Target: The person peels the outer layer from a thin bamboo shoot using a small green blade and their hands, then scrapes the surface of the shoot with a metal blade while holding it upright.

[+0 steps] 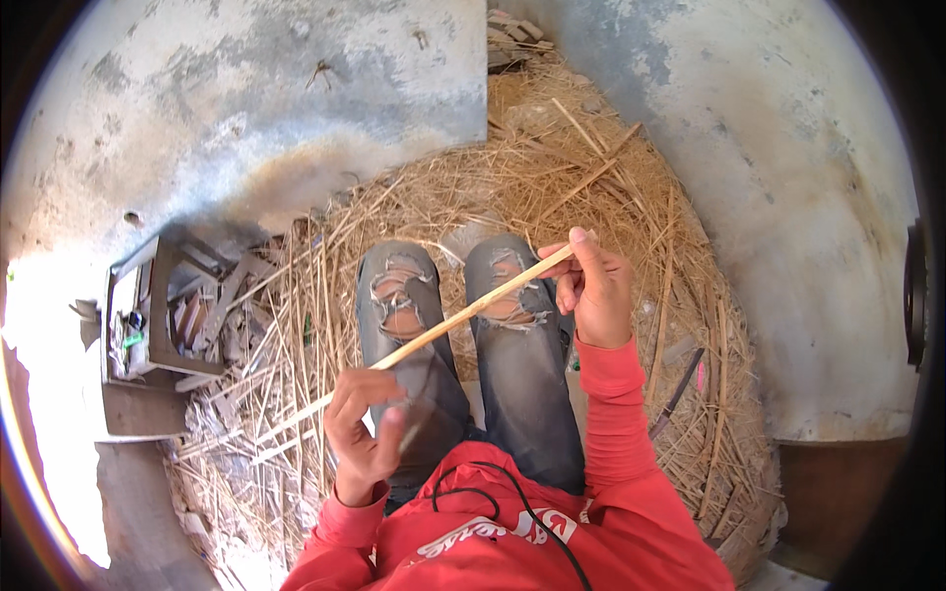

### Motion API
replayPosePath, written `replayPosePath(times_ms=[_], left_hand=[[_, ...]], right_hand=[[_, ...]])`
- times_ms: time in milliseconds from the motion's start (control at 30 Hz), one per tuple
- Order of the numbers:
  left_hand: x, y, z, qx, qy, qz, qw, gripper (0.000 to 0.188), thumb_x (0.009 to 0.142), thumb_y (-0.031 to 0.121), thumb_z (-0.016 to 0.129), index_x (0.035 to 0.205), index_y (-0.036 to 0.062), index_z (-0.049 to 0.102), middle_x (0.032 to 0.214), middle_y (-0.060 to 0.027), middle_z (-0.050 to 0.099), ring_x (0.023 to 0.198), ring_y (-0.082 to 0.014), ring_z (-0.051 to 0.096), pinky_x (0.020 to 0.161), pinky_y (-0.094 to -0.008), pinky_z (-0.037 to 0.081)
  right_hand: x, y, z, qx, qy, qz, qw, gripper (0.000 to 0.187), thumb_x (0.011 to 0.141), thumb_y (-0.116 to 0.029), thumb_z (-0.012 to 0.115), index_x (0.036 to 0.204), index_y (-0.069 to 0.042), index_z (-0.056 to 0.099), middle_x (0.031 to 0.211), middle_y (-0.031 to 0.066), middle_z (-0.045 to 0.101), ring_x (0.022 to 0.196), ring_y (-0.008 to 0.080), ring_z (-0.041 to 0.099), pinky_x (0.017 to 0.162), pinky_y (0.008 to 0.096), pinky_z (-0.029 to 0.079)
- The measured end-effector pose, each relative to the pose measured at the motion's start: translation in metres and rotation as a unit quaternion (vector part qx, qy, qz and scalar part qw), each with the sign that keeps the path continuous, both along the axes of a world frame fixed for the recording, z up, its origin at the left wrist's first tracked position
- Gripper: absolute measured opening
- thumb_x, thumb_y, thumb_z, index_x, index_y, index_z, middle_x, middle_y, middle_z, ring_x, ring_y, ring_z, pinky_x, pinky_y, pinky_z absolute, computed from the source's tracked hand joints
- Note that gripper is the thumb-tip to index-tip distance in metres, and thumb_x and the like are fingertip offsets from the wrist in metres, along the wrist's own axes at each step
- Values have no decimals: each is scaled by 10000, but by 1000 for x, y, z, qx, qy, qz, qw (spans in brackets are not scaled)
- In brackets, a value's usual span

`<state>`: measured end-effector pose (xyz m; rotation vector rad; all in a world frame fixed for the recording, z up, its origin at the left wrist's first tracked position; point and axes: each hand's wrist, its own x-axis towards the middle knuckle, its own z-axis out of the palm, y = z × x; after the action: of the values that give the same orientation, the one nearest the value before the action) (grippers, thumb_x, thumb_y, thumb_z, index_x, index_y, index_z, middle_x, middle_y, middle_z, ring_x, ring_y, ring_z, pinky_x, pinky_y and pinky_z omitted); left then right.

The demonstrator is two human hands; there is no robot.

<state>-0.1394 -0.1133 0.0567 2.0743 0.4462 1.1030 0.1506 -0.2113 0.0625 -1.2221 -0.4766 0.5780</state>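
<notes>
A long, thin, pale strip of wood or bamboo [448, 324] runs slantwise above my knees, from upper right to lower left. My right hand [598, 286] pinches its upper end between thumb and fingers, the thumb pointing up. Lower along the strip is my left hand [365, 424], slightly blurred. Its fingers overlap the strip and hide a short stretch of it, while the thumb stands apart. Whether those fingers touch the strip is unclear. Past them the strip's far end blends into the loose strips on the floor.
Split strips and shavings [296, 345] litter the floor around my legs in torn jeans [517, 394]. A wooden frame or box [158, 315] with scraps inside stands at left. Worn walls [266, 89] rise ahead and to the right. A dark stick [678, 394] lies right of my arm.
</notes>
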Motion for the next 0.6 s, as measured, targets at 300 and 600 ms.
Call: replayPosePath(times_ms=[300,600], left_hand=[[34,-17,-22,-279,239,-164,916,364,1008,122,578,1345,-14,562,724,-22,642,586,-112,607,576,-250,481],[19,-18,-78,-426,175,-62,885,370,1079,222,514,1367,-8,548,763,-16,585,536,-37,459,496,-189,357]], right_hand=[[-3,-10,-29,-12,59,64,996,561,1074,-440,468,1037,71,697,767,146,718,451,96,530,421,227,412],[114,-120,-276,-163,154,-357,907,346,1011,-302,491,1085,-22,680,740,91,659,473,135,502,447,280,405]])
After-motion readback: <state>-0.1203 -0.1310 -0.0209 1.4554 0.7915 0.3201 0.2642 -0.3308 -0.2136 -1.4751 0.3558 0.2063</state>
